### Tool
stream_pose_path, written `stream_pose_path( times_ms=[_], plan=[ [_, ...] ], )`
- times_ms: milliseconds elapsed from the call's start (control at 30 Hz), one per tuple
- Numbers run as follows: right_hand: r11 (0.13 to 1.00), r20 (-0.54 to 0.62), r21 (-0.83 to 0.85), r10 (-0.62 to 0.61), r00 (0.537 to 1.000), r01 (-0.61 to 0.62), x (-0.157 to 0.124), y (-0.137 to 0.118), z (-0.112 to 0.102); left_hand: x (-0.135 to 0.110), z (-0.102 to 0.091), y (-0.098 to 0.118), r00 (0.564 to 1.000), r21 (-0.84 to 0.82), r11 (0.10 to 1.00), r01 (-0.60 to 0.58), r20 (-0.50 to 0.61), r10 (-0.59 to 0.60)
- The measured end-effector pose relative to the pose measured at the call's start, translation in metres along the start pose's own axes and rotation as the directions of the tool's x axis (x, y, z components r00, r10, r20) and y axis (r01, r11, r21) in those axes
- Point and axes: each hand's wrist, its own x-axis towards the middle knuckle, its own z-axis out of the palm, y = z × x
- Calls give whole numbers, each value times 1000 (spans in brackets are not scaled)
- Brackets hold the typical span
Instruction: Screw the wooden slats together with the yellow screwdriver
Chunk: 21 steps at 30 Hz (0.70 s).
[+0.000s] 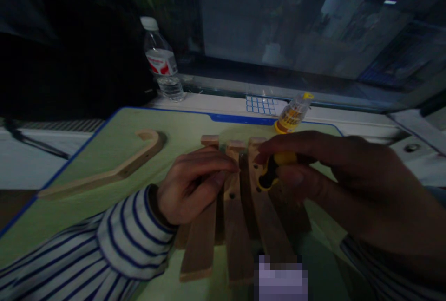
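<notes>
Three long wooden slats (238, 238) with raised far ends lie side by side over a darker wooden board (289, 212). Dark holes show in the middle and right slats. My left hand (197, 182) rests across the left and middle slats, its thumb and forefinger closed at the middle slat; whatever is between them is hidden. Over the right slat, my right hand (348, 180) grips a yellow-and-black screwdriver (272, 171) between thumb and fingers. Its handle shows, but I cannot make out the tip.
A loose hooked wooden piece (118, 171) lies on the green, blue-edged table (167, 127) at left. Behind stand a water bottle (163, 66) and a clear-and-yellow container (294, 114) near the window. A blue grid sheet (260, 105) lies on the sill.
</notes>
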Motion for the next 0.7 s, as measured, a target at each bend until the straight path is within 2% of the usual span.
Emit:
stream_pose_path(
  times_ms=[133, 433, 700],
  plan=[
    [1000, 3, 8, 4, 1000, -4, -1, 2, 1, -2, 0, -1, 1000, -12, 1000, 21, 6, -21],
    [988, -94, -143, 41, 995, -55, 0, 6, 3, -2, 1, -3, 1000, 1, 1000, -2, 1, 2],
    [988, -94, -128, -99, 991, 86, 0, 11, 9, -4, 2, -5, 1000, 7, 1000, -12, 10, 12]
  ],
)
